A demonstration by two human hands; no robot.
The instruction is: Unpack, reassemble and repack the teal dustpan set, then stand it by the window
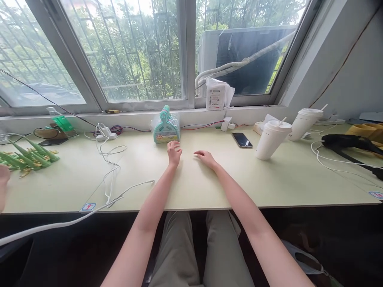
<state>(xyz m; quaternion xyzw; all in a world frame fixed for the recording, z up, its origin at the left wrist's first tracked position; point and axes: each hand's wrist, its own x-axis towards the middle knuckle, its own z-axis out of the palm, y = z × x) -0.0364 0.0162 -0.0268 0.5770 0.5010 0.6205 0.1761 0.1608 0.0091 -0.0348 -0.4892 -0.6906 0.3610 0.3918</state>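
Note:
My left hand [174, 154] is raised just in front of a stack of teal plastic pieces with a looped handle [166, 127], partly in clear wrap with a printed label. Its fingers are loosely bent and apart, with nothing visible in them; whether the fingertips touch the wrap I cannot tell. To the right, my right hand [205, 157] hovers low over the pale green table [197, 187], fingers stretched toward the left and holding nothing that I can see. A dark phone [242, 140] lies beyond it to the right.
Two white lidded cups [273, 139] with straws stand at the right, near a black strap [347, 147]. White cables [110, 167] trail across the left side. Green pointed pods [32, 155] lie far left, near another person's hand [3, 181]. A white packet [218, 95] sits on the sill.

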